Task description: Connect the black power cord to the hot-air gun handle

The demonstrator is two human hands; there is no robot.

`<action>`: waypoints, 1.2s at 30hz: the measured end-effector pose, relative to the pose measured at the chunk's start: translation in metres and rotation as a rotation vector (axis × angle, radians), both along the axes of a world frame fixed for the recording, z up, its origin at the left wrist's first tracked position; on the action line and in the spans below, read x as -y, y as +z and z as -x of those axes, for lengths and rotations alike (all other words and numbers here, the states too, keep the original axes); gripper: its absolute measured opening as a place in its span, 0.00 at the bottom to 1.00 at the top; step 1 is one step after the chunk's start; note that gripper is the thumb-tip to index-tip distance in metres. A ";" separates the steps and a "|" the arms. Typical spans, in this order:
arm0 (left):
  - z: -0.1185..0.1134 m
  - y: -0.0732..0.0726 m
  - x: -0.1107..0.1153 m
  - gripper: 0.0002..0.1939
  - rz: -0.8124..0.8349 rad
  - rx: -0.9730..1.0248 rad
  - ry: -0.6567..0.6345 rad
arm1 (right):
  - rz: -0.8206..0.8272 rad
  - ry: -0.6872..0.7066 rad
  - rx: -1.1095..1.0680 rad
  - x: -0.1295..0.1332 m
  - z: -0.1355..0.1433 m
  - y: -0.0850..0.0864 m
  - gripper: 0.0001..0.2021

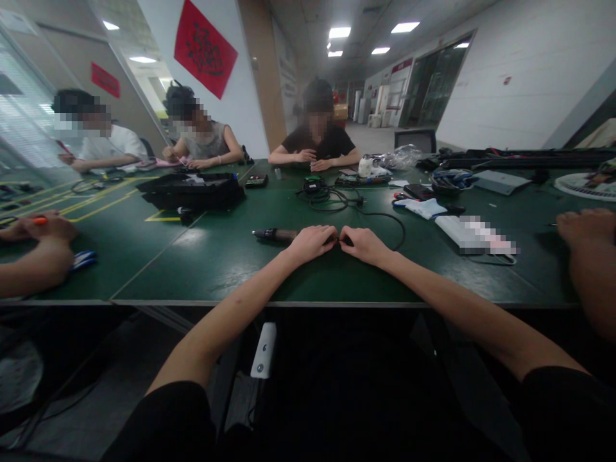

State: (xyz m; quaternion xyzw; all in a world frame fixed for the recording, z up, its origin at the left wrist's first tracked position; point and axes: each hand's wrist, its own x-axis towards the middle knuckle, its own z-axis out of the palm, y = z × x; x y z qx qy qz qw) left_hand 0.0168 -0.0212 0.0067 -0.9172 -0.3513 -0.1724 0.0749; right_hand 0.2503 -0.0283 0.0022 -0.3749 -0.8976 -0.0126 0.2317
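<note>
My left hand (pixel 315 243) and my right hand (pixel 363 245) meet fingertip to fingertip above the green table (pixel 231 269), near its front edge. Fingers of both are closed in a pinch around something small and dark between them, too small to name. Just left of my left hand lies a dark electric screwdriver (pixel 272 235), its tip pointing left and its other end partly hidden by the hand. A black cable (pixel 332 202) runs in loops behind my hands and curves round on the right.
A black tray (pixel 195 191) stands at the back left. To the right are gloves (pixel 423 207), a white box (pixel 457 232) and a grey device (pixel 500 182). Three people sit across the table; other people's arms rest at the far left and right.
</note>
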 end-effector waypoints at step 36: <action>0.000 0.000 -0.001 0.10 -0.014 -0.033 0.009 | 0.007 0.008 -0.010 0.001 0.001 0.001 0.04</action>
